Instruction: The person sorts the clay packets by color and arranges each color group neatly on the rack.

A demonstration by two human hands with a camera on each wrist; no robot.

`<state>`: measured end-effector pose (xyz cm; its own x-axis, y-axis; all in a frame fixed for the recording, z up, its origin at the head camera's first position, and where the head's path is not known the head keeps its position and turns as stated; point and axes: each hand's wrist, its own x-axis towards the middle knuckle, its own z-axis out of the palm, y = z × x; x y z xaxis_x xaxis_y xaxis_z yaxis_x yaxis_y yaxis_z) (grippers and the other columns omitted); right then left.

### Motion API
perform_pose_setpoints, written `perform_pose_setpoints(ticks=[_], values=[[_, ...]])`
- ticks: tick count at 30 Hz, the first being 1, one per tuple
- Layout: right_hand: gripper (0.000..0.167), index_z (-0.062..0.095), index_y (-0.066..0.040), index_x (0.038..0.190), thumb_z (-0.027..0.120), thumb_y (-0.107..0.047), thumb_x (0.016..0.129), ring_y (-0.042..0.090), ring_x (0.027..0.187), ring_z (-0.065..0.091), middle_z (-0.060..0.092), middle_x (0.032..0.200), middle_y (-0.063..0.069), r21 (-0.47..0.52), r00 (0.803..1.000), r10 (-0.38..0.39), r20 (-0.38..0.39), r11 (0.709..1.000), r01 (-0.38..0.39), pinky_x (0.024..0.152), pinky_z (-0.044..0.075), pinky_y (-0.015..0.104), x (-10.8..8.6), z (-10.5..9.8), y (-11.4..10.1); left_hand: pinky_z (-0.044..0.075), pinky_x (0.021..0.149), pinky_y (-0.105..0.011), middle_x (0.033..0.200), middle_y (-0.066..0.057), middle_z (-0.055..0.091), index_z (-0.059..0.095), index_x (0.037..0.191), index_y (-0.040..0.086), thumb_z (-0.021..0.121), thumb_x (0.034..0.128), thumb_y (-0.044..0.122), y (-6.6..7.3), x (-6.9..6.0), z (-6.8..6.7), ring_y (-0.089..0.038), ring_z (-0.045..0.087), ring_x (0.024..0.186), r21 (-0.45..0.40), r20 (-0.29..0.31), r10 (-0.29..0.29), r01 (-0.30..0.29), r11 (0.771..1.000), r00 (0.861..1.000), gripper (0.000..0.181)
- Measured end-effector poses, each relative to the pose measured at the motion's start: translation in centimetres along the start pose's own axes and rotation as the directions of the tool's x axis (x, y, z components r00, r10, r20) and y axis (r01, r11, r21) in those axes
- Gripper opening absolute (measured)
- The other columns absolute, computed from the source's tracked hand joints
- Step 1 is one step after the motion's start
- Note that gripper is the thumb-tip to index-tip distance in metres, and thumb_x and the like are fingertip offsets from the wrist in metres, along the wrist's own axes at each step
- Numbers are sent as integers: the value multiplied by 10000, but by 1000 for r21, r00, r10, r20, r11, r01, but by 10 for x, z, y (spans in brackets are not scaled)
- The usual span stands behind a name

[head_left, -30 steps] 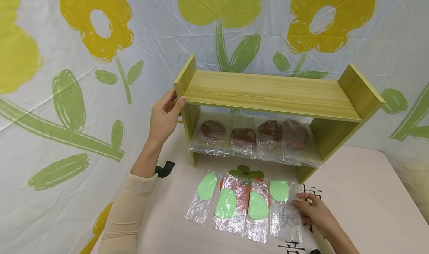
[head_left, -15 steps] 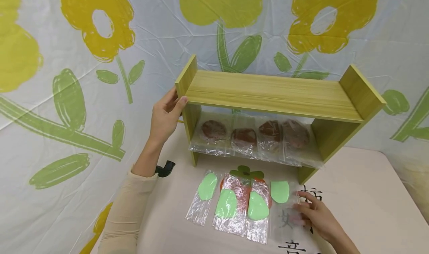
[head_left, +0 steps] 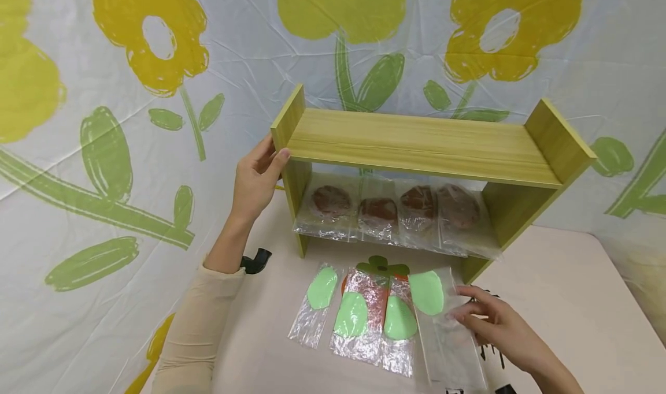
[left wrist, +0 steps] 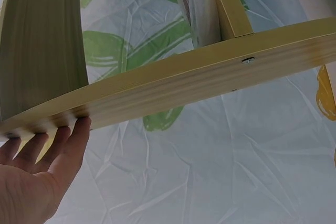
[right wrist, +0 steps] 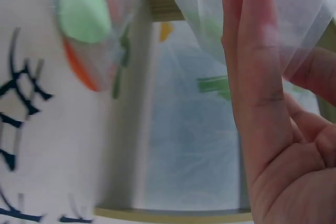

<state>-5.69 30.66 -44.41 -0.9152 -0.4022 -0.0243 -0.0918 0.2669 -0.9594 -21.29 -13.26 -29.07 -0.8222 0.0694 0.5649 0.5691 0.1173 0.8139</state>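
Note:
My left hand (head_left: 253,181) holds the left side panel of a wooden shelf (head_left: 421,142), thumb at its front edge. In the left wrist view, the fingers of that hand (left wrist: 44,179) touch the panel's outer face. My right hand (head_left: 502,327) pinches the right edge of a clear plastic bag (head_left: 451,348) with a light-green flat piece (head_left: 428,293) in it. This bag is raised and tilted; the right wrist view shows the fingers against the bag (right wrist: 302,9). Several similar bags with green pieces (head_left: 351,316) lie left of it on the table.
On the shelf's lower board lie several clear bags with dark reddish-brown pieces (head_left: 378,211). The pale tablecloth (head_left: 577,301) bears black characters and a printed flower (head_left: 381,265). A black curved object (head_left: 256,261) is near my left forearm. Behind hangs a flowered cloth (head_left: 250,64).
The rightmost bag with its green piece has come up off the table and shifted slightly left, pinched by my right hand. My left hand and the shelf stay in place.

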Motion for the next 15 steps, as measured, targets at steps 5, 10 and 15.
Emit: perform_pose_setpoints(ticks=[5, 10, 15], values=[[411, 440, -39, 1438, 520, -15, 1036, 137, 913, 656, 701, 1066, 112, -67, 999, -43, 22, 997, 44, 608, 566, 354, 2, -4, -15, 552, 894, -387, 1417, -105, 567, 474, 1494, 60, 600, 1014, 82, 0, 0, -1, -255, 585, 1241, 6, 1, 2, -2, 1000, 1000, 496], [463, 418, -49, 1461, 478, 81, 1021, 214, 877, 699, 706, 1101, 108, 11, 986, -157, 65, 988, 156, 646, 593, 392, 5, -4, -28, 552, 892, -390, 1416, -102, 568, 477, 1493, 67, 600, 1015, 87, -1, 0, 0, -256, 588, 1235, 0, 3, 1, -1, 1000, 1000, 494], [549, 381, -15, 1481, 416, 205, 980, 306, 813, 712, 689, 1132, 133, 145, 947, -299, 119, 948, 282, 642, 597, 441, 14, -7, -53, 563, 869, -374, 1410, -97, 575, 474, 1497, 82, 602, 1015, 91, -1, 1, -1, -255, 601, 1216, -6, 6, 1, -1, 1000, 1000, 499]])
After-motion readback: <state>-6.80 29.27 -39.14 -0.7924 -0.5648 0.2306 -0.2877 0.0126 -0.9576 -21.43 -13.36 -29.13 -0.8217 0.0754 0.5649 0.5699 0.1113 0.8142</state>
